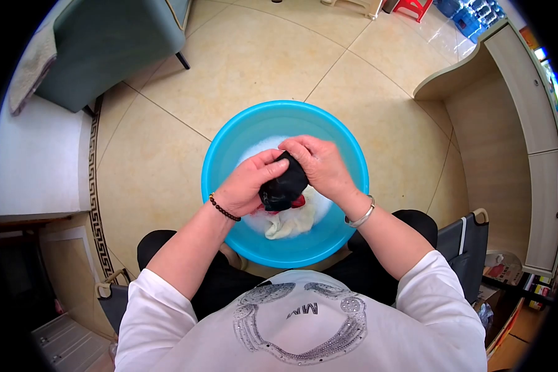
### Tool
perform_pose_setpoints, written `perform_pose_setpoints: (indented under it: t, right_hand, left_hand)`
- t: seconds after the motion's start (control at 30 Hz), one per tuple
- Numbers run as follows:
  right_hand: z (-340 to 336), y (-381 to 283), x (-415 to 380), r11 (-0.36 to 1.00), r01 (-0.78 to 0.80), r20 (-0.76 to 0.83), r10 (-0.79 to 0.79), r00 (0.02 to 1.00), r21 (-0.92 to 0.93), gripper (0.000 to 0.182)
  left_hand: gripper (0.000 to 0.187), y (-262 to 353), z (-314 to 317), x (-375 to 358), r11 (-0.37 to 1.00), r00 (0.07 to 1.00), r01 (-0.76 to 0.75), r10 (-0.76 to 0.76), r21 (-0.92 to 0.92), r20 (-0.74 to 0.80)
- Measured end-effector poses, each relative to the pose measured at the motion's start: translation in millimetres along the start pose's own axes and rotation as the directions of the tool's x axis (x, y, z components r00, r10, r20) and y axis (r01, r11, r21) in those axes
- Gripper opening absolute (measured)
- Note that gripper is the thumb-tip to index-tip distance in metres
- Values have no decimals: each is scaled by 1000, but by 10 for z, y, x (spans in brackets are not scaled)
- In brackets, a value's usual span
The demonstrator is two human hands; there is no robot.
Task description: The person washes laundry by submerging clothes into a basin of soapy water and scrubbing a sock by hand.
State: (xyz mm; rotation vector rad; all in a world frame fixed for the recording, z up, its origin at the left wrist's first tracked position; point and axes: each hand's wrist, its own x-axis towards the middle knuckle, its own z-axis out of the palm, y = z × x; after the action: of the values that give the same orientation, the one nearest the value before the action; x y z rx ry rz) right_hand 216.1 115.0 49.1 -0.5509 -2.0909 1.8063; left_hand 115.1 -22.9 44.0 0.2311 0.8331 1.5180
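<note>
A blue plastic basin stands on the floor between my knees, with white suds in it. Above the suds, my left hand grips a small wet black cloth item from the left side, thumb on top. My right hand has its fingers closed on the upper edge of the same cloth. Its exact kind is not clear, and part of it is hidden by my fingers. Below it in the basin lie a cream-coloured cloth and a bit of red cloth.
Beige tiles surround the basin. A grey-green armchair stands at the upper left, and a wooden desk or cabinet at the right. Far off at the upper right are a red stool and blue water bottles.
</note>
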Motion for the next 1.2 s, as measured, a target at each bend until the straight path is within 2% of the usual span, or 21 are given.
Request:
perform_pose_setpoints:
  t: [0.07,0.13,0.17,0.23,0.33,0.4,0.43,0.47,0.5,0.53,0.57,0.7,0.77,0.8,0.87,0.9,0.93,1.0,1.1,1.13,1.2]
  right_hand:
    - [-12,-41,2,999,-37,22,37,999,12,26]
    - [-66,-178,-8,895,-417,161,393,905,157,26]
    - [-86,-152,-11,895,-417,161,393,905,157,26]
    - [-106,-59,-21,965,-225,274,183,944,131,25]
    - [-48,11,-48,976,-171,212,141,967,133,22]
    - [-17,54,-43,979,-160,178,136,975,126,22]
    - [-18,79,-38,986,-157,132,148,980,62,22]
    - [-21,89,-33,988,-156,84,155,984,-2,22]
    - [-29,72,-28,988,-155,84,154,984,-2,22]
    - [-39,39,-24,980,-189,70,184,980,68,23]
    - [-48,23,-22,965,-221,58,215,975,139,24]
    - [23,104,-21,968,-188,64,179,982,164,24]
    - [133,47,-73,995,16,-19,-14,1000,103,23]
    - [128,28,-87,995,15,-18,-13,1000,102,23]
    - [114,1,-103,991,4,9,-2,1000,-134,20]
    - [125,35,-100,992,46,-33,-50,998,-113,20]
    - [117,64,-92,993,45,-34,-50,998,-113,20]
    - [72,105,-70,992,25,-53,-32,998,-126,25]
    - [19,82,-42,993,-102,-57,99,993,-51,31]
    - [8,101,-34,994,-102,-56,99,994,-51,31]
    - [5,107,-20,941,-270,31,270,962,202,34]
  left_hand:
    - [30,0,-65,16,1000,1000,-7,6,-17,-15]
    - [30,26,-43,-6,996,996,-84,85,25,-38]
    - [30,38,-40,-18,996,996,-85,85,25,-38]
    - [31,67,-28,-48,979,979,-194,196,57,-47]
    - [38,102,49,-86,981,982,-183,186,62,-43]
    - [38,79,-18,-40,986,987,-158,160,54,-15]
    - [37,68,-44,-17,990,991,-132,132,48,14]
    - [37,62,-64,-8,990,991,-133,132,49,14]
    - [34,65,-68,-3,991,991,-126,125,-33,-41]
    - [32,67,-74,1,986,989,-122,112,-114,-95]
    - [30,59,-88,13,984,986,-139,127,-115,-103]
    - [25,29,-84,33,976,979,-166,146,-138,-142]
    - [22,-111,-158,86,973,968,-231,227,-20,-105]
    - [22,-136,-123,75,973,968,-230,227,-22,-106]
    - [19,-164,-38,52,977,955,-209,214,48,-205]
    - [21,-168,-30,49,975,953,-211,222,73,-206]
    - [21,-171,-13,45,975,953,-210,221,73,-206]
    - [22,-173,27,40,941,934,-263,304,214,-186]
    - [24,-162,15,40,959,946,-221,255,176,-202]
    - [24,-155,22,40,959,945,-222,255,176,-202]
    - [22,-137,45,41,973,950,-209,227,101,-215]
